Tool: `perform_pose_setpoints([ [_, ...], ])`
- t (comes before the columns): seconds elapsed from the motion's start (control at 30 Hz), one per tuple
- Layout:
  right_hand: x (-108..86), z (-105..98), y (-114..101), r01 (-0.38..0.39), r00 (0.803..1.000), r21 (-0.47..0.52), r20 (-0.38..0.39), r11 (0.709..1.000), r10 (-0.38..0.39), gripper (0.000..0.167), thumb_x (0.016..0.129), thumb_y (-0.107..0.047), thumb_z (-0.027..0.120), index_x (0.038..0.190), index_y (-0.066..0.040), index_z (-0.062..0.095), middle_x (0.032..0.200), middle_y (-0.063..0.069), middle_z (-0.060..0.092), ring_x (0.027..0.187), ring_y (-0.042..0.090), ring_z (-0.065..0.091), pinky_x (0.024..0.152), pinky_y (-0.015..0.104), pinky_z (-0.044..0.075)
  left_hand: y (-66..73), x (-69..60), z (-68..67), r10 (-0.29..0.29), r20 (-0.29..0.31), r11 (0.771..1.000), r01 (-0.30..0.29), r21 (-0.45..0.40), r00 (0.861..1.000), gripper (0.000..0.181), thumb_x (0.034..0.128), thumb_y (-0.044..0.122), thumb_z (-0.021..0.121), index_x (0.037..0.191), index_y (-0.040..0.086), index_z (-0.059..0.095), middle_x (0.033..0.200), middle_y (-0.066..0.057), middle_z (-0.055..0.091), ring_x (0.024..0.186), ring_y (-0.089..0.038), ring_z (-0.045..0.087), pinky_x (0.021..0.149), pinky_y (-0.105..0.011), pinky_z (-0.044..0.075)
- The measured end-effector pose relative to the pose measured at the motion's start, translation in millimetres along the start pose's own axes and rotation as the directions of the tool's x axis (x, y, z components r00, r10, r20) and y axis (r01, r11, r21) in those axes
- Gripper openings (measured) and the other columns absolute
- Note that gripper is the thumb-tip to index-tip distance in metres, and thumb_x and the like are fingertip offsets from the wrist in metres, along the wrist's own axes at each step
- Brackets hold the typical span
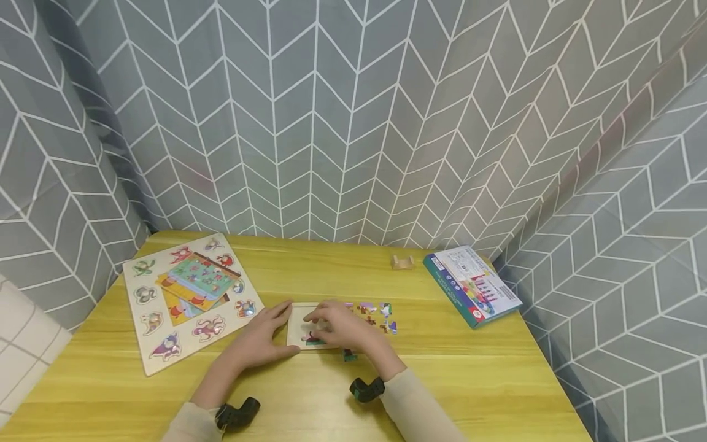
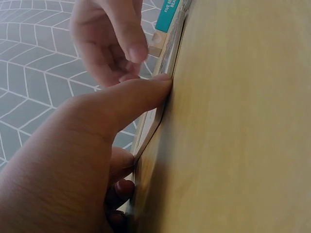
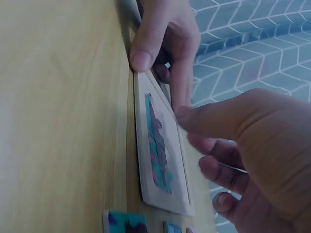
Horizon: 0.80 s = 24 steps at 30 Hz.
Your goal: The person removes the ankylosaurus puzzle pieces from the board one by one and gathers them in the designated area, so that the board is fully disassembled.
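Note:
A small pale wooden jigsaw tray (image 1: 296, 328) lies on the table, with joined teal-and-dark pieces (image 3: 158, 145) along its near side. My left hand (image 1: 266, 336) grips the tray's left end, thumb at the near corner and fingers at the far side. Over the tray hovers my right hand (image 1: 345, 326), its fingers loosely bent and the thumb apart from the index finger. No piece shows between them, though the fingertips are partly hidden. Several loose jigsaw pieces (image 1: 370, 309) lie to the right of the tray, and a teal-and-dark piece (image 1: 349, 355) lies by its near right corner.
On the left a large wooden board (image 1: 135, 301) with sea-animal pictures carries colourful cards (image 1: 204, 276). A teal-edged box (image 1: 472, 285) lies at the right, beside a small wooden block (image 1: 402, 263). Grey patterned curtain (image 1: 331, 123) hangs behind the table.

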State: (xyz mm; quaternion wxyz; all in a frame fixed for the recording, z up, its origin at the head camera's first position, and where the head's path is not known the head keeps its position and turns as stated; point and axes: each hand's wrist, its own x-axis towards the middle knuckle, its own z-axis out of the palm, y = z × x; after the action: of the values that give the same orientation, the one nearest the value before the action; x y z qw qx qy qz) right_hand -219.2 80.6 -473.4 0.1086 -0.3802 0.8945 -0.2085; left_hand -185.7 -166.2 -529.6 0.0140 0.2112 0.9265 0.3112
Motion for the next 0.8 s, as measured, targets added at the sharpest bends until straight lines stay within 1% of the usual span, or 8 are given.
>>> perform_pose_setpoints([
  [0.1,3.1,4.2,0.6,0.021,0.999,-0.008,0.03,1.0,-0.02,0.026,0.103,-0.016,0.072,0.128,-0.012,0.078,0.12,0.0,0.07,0.102,0.009,0.061,0.086,0.018,0.052,-0.5,0.4,0.9,0.002,0.009,1.0,-0.002,-0.002,1.0,0.102,0.0887,0.059,0.08,0.16,-0.003,0.042,0.17,-0.017,0.037,0.148,-0.048,0.041,0.116,-0.065,0.04],
  [0.17,3.4,6.4,2.1,0.038,0.998,-0.011,0.043,0.999,-0.037,0.022,0.102,-0.013,0.072,0.123,-0.012,0.08,0.116,0.0,0.071,0.098,0.007,0.06,0.084,0.017,0.051,-0.4,0.7,1.3,0.006,0.011,1.0,-0.006,0.004,1.0,0.102,0.089,0.059,0.08,0.16,-0.003,0.042,0.169,-0.017,0.037,0.148,-0.048,0.041,0.116,-0.064,0.041],
  [0.3,3.2,8.2,5.0,0.066,0.997,-0.012,0.047,0.998,-0.065,0.021,0.101,-0.01,0.073,0.119,-0.013,0.081,0.111,-0.002,0.072,0.096,0.005,0.059,0.085,0.017,0.05,0.0,0.9,0.8,0.006,0.007,1.0,-0.006,0.011,1.0,0.101,0.0889,0.058,0.08,0.16,-0.003,0.042,0.169,-0.017,0.038,0.148,-0.048,0.042,0.116,-0.064,0.041],
  [0.53,5.1,7.4,4.5,0.03,0.998,0.001,0.059,1.0,-0.03,0.019,0.1,-0.01,0.075,0.118,-0.016,0.077,0.111,-0.004,0.068,0.097,0.005,0.056,0.088,0.019,0.05,0.0,0.6,0.1,0.004,-0.002,1.0,-0.004,0.004,1.0,0.101,0.0888,0.058,0.081,0.16,-0.003,0.042,0.169,-0.016,0.038,0.149,-0.048,0.041,0.117,-0.065,0.04],
  [0.7,5.8,7.2,3.6,0.021,0.998,0.036,0.058,0.999,-0.023,0.019,0.098,-0.01,0.078,0.116,-0.015,0.075,0.111,-0.005,0.069,0.097,0.003,0.06,0.088,0.017,0.052,0.1,0.4,0.2,0.002,-0.004,1.0,-0.002,0.001,1.0,0.102,0.0884,0.058,0.08,0.16,-0.003,0.042,0.169,-0.017,0.038,0.148,-0.048,0.041,0.116,-0.065,0.04],
  [0.8,6.4,7.6,3.8,0.024,0.998,0.049,0.056,0.998,-0.027,0.02,0.097,-0.01,0.079,0.117,-0.013,0.076,0.11,-0.005,0.07,0.093,0.0,0.061,0.085,0.015,0.053,0.5,0.0,-0.2,0.001,-0.007,1.0,-0.001,0.002,1.0,0.101,0.0882,0.058,0.081,0.16,-0.003,0.043,0.169,-0.017,0.038,0.148,-0.049,0.042,0.116,-0.065,0.04],
])
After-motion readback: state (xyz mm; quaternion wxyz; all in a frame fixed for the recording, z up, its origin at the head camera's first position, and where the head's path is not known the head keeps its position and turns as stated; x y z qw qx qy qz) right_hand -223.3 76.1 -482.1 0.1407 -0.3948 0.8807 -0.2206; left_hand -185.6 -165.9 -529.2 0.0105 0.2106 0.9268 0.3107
